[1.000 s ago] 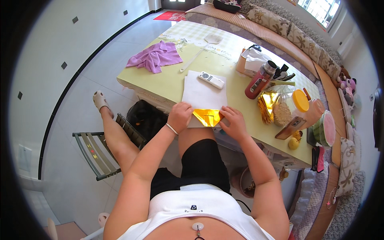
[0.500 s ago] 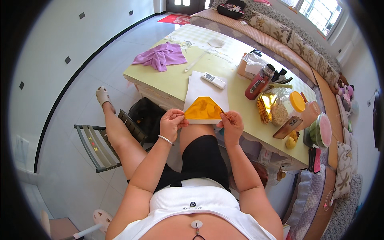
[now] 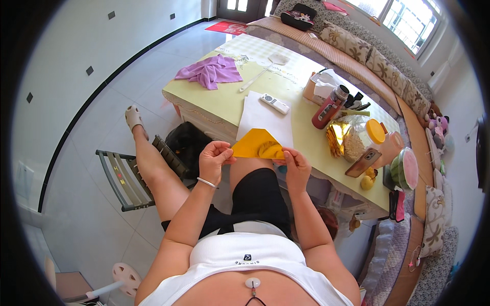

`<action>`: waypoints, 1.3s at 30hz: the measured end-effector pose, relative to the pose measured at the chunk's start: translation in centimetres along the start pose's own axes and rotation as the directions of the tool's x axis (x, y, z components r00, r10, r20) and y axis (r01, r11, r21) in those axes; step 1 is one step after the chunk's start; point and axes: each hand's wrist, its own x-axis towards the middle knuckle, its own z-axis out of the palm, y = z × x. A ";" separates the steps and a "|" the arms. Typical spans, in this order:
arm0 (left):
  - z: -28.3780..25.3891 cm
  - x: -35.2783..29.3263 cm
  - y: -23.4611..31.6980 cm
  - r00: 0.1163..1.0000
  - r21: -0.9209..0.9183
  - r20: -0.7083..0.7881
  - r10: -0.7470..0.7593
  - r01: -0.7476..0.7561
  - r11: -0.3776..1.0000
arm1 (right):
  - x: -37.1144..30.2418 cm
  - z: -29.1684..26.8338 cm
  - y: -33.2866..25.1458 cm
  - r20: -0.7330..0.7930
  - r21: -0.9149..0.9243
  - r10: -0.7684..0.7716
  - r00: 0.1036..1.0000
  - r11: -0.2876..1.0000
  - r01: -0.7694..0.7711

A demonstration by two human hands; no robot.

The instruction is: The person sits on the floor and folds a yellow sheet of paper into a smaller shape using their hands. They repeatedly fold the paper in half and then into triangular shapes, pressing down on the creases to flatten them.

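Note:
A sheet of shiny gold paper, folded to a flat-topped shape with slanting sides, is stretched between my two hands above my lap. My left hand pinches its left corner between thumb and fingers. At the opposite corner, my right hand grips the paper the same way. Just beyond the gold paper, a white sheet lies at the table's near edge, with a white remote control resting on it.
On the pale yellow table lie a purple cloth and a white fly swatter. To the right stand a red bottle, gold paper stack, yellow-lidded jar, phone and cut watermelon. A folding chair is at left.
The gold paper has come slightly toward me, off the white sheet, and now looks flatter and more taut. Both hands keep their grip on its corners. The view has shifted a little.

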 end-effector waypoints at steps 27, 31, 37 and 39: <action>13.2 4.0 -4.2 0.679 0.293 0.406 -0.612 0.538 0.790 | 0.0 -14.0 -3.2 -0.366 0.231 0.282 0.887 0.951 -0.207; 21.0 4.5 -8.3 0.660 0.228 0.300 -0.688 0.651 0.724 | -1.7 -16.9 -1.5 -0.503 0.208 0.275 0.819 0.959 -0.194; 28.1 5.6 -14.4 0.695 0.136 0.245 -0.676 0.666 0.733 | -3.8 -18.6 -2.2 -0.561 0.159 0.269 0.783 0.963 -0.217; 30.0 6.1 -15.5 0.709 0.143 0.240 -0.663 0.650 0.747 | -3.9 -18.7 -2.2 -0.550 0.159 0.262 0.793 0.965 -0.209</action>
